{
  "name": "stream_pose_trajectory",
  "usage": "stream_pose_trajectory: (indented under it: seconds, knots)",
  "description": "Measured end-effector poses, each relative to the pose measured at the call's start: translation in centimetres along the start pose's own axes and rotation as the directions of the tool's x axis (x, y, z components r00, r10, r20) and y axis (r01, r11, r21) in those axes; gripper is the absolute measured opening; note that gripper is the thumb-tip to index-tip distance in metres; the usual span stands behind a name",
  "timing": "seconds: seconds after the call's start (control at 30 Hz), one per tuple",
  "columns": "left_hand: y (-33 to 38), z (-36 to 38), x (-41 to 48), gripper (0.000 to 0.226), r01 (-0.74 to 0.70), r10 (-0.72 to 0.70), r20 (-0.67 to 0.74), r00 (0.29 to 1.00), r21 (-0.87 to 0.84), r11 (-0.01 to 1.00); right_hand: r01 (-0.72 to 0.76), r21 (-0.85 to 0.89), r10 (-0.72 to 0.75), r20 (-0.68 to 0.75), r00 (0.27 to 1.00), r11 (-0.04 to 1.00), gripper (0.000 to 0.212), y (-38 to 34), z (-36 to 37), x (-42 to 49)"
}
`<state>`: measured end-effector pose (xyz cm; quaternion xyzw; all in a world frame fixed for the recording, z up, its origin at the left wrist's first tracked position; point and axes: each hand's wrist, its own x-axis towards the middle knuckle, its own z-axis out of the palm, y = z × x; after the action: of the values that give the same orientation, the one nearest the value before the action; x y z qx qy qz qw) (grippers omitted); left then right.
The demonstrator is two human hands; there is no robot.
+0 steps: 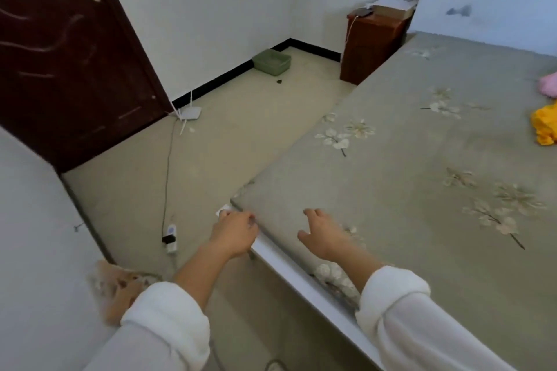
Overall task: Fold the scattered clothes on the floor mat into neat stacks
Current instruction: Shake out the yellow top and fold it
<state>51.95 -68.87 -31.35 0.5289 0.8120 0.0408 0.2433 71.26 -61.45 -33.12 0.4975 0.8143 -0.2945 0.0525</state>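
A grey-green mat [407, 159] printed with pale flowers fills the right of the view. My left hand [235, 233] curls over its near corner edge, fingers closed on the mat's edge. My right hand [324, 238] rests flat on the mat just inside that corner, fingers apart and holding nothing. At the far right edge lie a crumpled yellow garment [544, 126] and, behind it, a pink garment [549, 84], both partly cut off by the frame and far from my hands.
A dark brown door [60, 54] stands at the left. On the floor are a white router [188, 114], a power strip [171, 238] with a cable, and a green basket [271, 61] in the corner. A brown cabinet [370, 42] adjoins the mat's far end.
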Motion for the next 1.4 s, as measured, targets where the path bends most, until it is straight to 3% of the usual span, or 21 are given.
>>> stream_pose_trajectory:
  seconds: [0.13, 0.33, 0.8, 1.1, 1.4]
  knots:
    - [-7.2, -4.5, 3.5, 0.040, 0.086, -0.086, -0.058, 0.995, 0.005, 0.996, 0.094, -0.031, -0.092, 0.064, 0.994, 0.995, 0.060, -8.1, 1.5, 6.5]
    - [-13.1, -9.1, 11.0, 0.041, 0.091, -0.092, -0.064, 0.994, -0.025, 0.996, 0.139, -0.051, -0.136, 0.056, 0.989, 0.989, 0.056, -15.6, 0.8, 17.0]
    - [-22.3, -24.0, 36.3, 0.040, 0.018, -0.018, -0.064, 0.998, 0.006, 1.000, 0.040, -0.028, -0.038, 0.039, 0.998, 0.999, 0.056, -28.6, -4.5, 43.8]
    - [-24.1, -30.8, 52.2, 0.039, -0.120, 0.121, 0.001, 0.993, 0.138, 0.983, -0.100, 0.031, 0.103, -0.073, 0.992, 0.994, 0.058, -29.6, -11.2, 56.8]
    - [-19.6, -35.8, 68.6, 0.039, -0.359, 0.342, 0.110, 0.933, 0.215, 0.909, -0.343, 0.156, 0.365, -0.153, 0.918, 0.926, 0.056, -27.8, -16.3, 66.2]
